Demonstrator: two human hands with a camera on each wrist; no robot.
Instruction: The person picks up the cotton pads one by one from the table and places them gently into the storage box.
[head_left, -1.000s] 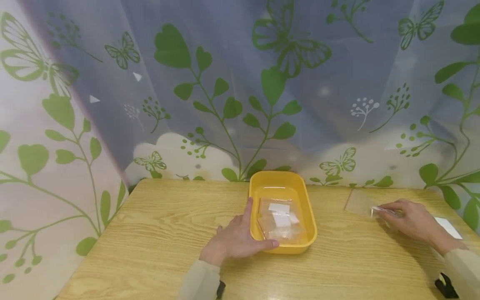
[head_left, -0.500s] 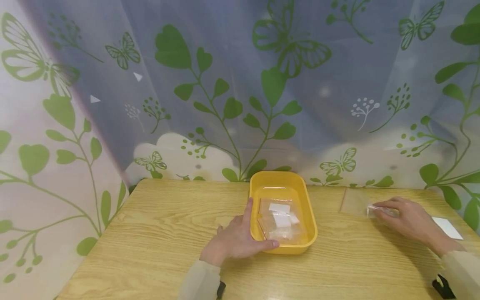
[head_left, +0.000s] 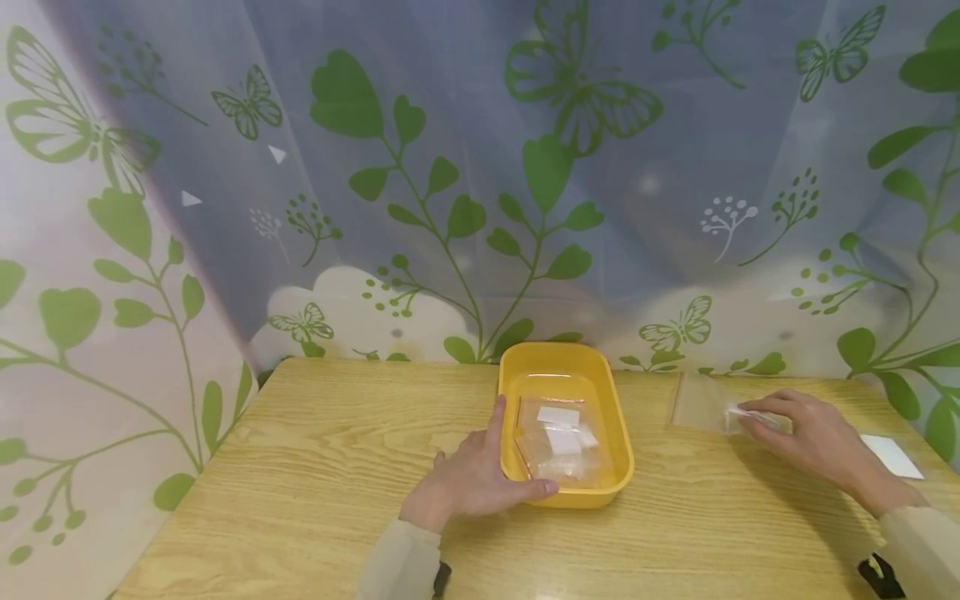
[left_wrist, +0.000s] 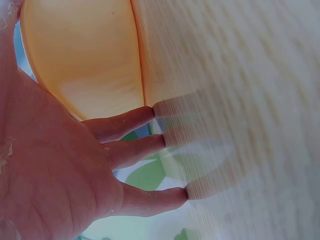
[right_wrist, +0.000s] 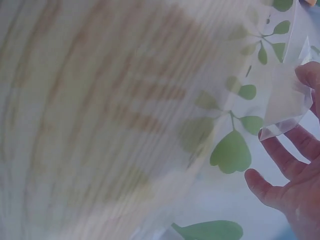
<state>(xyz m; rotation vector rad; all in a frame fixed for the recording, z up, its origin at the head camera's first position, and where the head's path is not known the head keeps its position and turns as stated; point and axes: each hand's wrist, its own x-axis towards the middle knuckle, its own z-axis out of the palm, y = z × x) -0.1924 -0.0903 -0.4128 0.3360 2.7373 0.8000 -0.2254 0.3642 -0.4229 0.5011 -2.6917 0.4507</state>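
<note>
In the head view my left hand (head_left: 471, 483) rests against the near-left corner of a yellow plastic tray (head_left: 588, 500). Its thumb lies at the front rim and its index finger along the left side. The left wrist view has the other fingers (left_wrist: 150, 200) extended, tips on the table beside the tray. Inside the tray lie clear plastic bags (head_left: 528, 454) with red edge lines and white slips (head_left: 558, 416). To the right, my right hand (head_left: 810, 437) pinches the near end of a clear plastic bag (head_left: 697, 404), held just above the table.
A white card (head_left: 892, 457) lies on the table under my right forearm. The wooden table (head_left: 322, 467) meets a patterned curtain (head_left: 420, 208) at its back edge. The tray stands close to that curtain.
My right hand has moved slightly left with the pinched plastic bag, exposing more of the white card. My left hand and the tray have stayed put.
</note>
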